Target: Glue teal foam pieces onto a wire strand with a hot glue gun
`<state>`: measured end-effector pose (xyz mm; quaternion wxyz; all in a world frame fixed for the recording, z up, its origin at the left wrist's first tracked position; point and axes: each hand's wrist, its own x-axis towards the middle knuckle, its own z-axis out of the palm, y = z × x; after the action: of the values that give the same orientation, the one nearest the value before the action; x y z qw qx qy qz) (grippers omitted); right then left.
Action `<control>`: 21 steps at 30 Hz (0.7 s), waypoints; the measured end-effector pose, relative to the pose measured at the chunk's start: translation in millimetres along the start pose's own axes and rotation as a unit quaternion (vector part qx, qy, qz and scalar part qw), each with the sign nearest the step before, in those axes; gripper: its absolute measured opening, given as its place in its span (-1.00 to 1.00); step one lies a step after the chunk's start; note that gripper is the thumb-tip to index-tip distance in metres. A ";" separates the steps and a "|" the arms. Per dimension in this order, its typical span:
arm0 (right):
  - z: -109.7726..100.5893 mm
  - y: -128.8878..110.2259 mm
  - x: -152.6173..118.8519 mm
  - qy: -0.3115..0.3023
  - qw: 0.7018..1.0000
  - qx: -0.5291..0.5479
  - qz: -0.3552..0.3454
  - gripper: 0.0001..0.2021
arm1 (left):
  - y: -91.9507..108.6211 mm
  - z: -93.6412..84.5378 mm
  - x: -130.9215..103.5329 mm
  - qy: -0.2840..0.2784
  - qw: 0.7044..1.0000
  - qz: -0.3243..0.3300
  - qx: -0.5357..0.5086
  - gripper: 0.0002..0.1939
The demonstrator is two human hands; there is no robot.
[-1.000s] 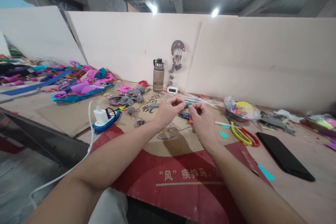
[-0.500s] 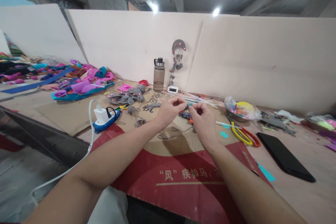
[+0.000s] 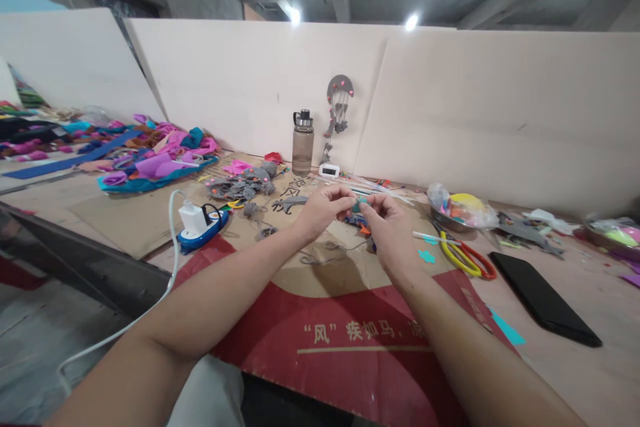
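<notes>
A small teal piece is pinched between the fingertips of both hands above the cardboard. My left hand is closed on its left side, and my right hand is closed on its right side. Beneath them, grey yarn lies loosely on the brown and red cardboard. Orange and dark blue bits lie just under the fingers. To the right of my right hand lies a teal flower-shaped cutout.
Yellow-and-red-handled scissors and a black phone lie on the right. A bottle stands at the back near a small white clock. A blue power strip and grey felt pieces are on the left.
The fingers of my right hand have shifted slightly around the teal piece, and more of the piece shows. My left hand has barely moved.
</notes>
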<state>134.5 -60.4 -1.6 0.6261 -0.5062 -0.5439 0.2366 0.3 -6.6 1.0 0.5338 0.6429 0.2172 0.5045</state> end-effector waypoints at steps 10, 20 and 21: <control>-0.1 3.8 1.3 0.003 1.000 0.015 0.017 -0.79 | -7.2 2.0 2.7 -0.008 1.000 -0.010 -0.028 -0.77; 0.3 -0.1 -1.3 -0.017 1.000 -0.011 -0.008 -0.76 | -5.0 0.5 3.8 0.044 0.997 -0.050 -0.043 -0.78; 0.5 -0.3 -1.1 -0.017 1.000 -0.009 -0.020 -0.75 | -3.2 0.1 3.8 0.054 0.997 -0.044 -0.034 -0.78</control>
<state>133.6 -61.2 -1.8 0.6171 -0.4965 -0.5664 0.2275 2.7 -2.5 -0.3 0.5644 0.5863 0.2567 0.5214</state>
